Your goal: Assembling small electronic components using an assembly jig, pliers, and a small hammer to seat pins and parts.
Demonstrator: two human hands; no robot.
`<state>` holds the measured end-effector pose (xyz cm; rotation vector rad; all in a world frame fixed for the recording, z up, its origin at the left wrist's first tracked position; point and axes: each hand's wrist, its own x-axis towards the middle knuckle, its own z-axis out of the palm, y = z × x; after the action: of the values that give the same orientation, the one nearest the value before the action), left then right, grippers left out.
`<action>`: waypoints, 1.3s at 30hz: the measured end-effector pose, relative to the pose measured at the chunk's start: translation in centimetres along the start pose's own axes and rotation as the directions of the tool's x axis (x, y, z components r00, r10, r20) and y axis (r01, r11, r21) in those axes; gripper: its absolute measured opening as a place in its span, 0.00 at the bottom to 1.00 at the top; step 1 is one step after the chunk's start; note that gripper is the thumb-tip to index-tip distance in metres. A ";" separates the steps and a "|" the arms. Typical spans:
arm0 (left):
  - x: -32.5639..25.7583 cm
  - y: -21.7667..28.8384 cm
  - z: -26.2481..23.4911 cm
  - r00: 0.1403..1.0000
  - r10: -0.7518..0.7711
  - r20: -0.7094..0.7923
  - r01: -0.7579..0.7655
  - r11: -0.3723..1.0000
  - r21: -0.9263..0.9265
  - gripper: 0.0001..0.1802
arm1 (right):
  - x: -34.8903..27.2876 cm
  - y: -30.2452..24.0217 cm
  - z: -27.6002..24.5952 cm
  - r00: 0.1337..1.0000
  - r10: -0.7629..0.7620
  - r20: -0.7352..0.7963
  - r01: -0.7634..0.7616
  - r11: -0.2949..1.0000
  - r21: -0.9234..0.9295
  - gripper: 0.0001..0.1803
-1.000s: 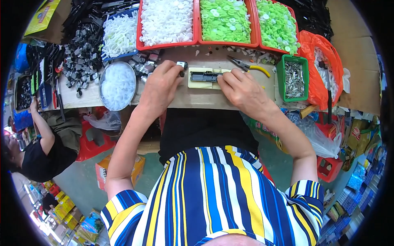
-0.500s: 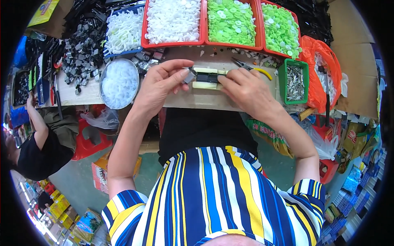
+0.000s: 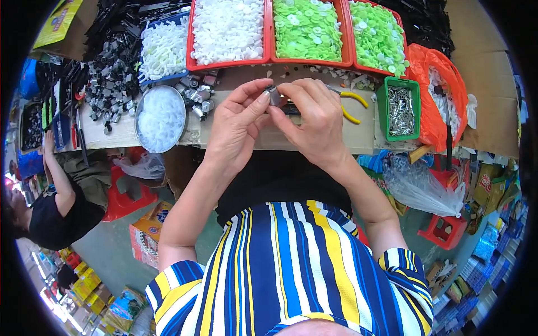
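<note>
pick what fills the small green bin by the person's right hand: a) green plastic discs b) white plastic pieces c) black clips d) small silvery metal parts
d: the small green bin to the right of the right hand holds a pile of small silvery metal parts.

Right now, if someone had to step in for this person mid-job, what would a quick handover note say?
Left hand: raised over the table edge, fingertips pinching a small grey part.
Right hand: fingertips on the same part from the other side, so both hands hold it together.
Around them: yellow-handled pliers lie just behind the right hand; a green bin of metal pieces sits to the right; a round dish of white parts to the left; red trays of white parts and green discs at the back.
Done: one part picked up.
Left: cannot tell how far the part is put together; it is mostly hidden by fingers.
</note>
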<state>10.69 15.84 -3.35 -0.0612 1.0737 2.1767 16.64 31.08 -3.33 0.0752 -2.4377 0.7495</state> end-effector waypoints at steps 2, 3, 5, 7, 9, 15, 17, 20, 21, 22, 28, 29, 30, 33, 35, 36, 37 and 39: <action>-0.1 0.0 -0.2 0.999 0.031 -0.033 -0.028 0.997 0.076 0.18 | 0.2 0.3 0.0 1.000 -0.016 0.006 0.016 0.998 0.054 0.16; -0.2 0.1 -0.3 0.996 0.063 -0.062 -0.053 0.987 0.154 0.17 | 0.3 0.6 -0.2 1.000 -0.019 0.009 0.018 0.998 0.054 0.16; -0.4 0.3 -0.9 0.981 0.183 -0.065 -0.154 0.937 0.314 0.16 | 0.5 1.2 -0.6 0.996 -0.047 0.077 0.046 0.999 0.015 0.14; -0.7 0.4 -1.2 0.923 0.384 -0.013 -0.311 0.767 0.561 0.13 | 0.5 1.5 -0.7 0.986 -0.049 0.161 0.053 0.998 -0.019 0.13; -0.9 0.7 -2.1 0.873 0.478 0.094 -0.387 0.563 0.730 0.13 | 0.5 1.5 -0.6 0.969 -0.051 0.244 0.065 0.997 -0.049 0.12; -0.6 -0.4 -2.7 0.744 0.524 0.414 -0.517 0.060 0.854 0.13 | 0.7 1.1 0.1 0.928 -0.058 0.367 0.084 0.995 -0.055 0.08; -0.1 -0.8 -3.0 0.640 0.486 0.596 -0.589 -0.189 0.786 0.16 | 0.7 1.1 0.2 0.926 -0.042 0.375 0.057 0.998 -0.028 0.08; 0.3 -1.4 -4.3 0.599 0.379 0.705 -0.608 -0.358 0.709 0.19 | 0.8 1.5 0.3 0.929 -0.014 0.370 -0.004 0.999 0.047 0.09; 0.4 -1.5 -4.5 0.575 0.337 0.746 -0.611 -0.429 0.665 0.20 | 0.8 1.7 0.4 0.929 -0.013 0.369 -0.004 0.999 0.047 0.09; 0.5 -1.4 -4.5 0.575 0.336 0.746 -0.611 -0.430 0.665 0.20 | 0.8 2.0 0.5 0.930 -0.012 0.367 -0.021 0.996 0.086 0.09; 0.5 -0.6 -4.2 0.538 0.210 0.817 -0.633 -0.539 0.555 0.21 | 0.7 2.6 0.1 0.926 -0.002 0.379 -0.070 0.982 0.175 0.10; 0.6 -0.5 -4.2 0.538 0.195 0.820 -0.635 -0.546 0.546 0.21 | 0.7 2.6 -0.1 0.922 -0.019 0.387 -0.047 0.986 0.160 0.13; 0.6 -0.5 -4.1 0.538 0.179 0.824 -0.638 -0.553 0.537 0.21 | 0.6 2.6 -0.2 0.924 -0.019 0.382 -0.047 0.986 0.162 0.13; 0.7 -0.7 -4.2 0.553 0.199 0.809 -0.650 -0.505 0.569 0.21 | -0.1 2.7 -0.7 0.935 -0.055 0.350 0.003 0.989 0.148 0.15; 0.4 -0.7 -3.7 0.569 0.221 0.792 -0.640 -0.486 0.595 0.20 | -1.0 3.4 -1.7 0.960 -0.051 0.276 0.003 0.985 0.172 0.14; 0.2 -0.6 -3.6 0.589 0.247 0.769 -0.626 -0.462 0.628 0.18 | -1.3 3.6 -2.7 0.969 -0.035 0.245 -0.002 0.989 0.148 0.12; 0.1 -0.5 -3.5 0.589 0.249 0.769 -0.624 -0.465 0.628 0.18 | -1.5 3.9 -4.1 0.974 0.011 0.226 -0.039 0.992 0.120 0.12; 0.0 0.0 -3.3 0.619 0.250 0.744 -0.624 -0.419 0.660 0.16 | -2.2 4.8 -7.2 0.974 0.146 0.175 -0.156 0.987 0.046 0.11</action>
<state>9.82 13.51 -5.52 1.7552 2.6716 0.9560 21.11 38.67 -2.09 -0.0245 -2.6070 0.9167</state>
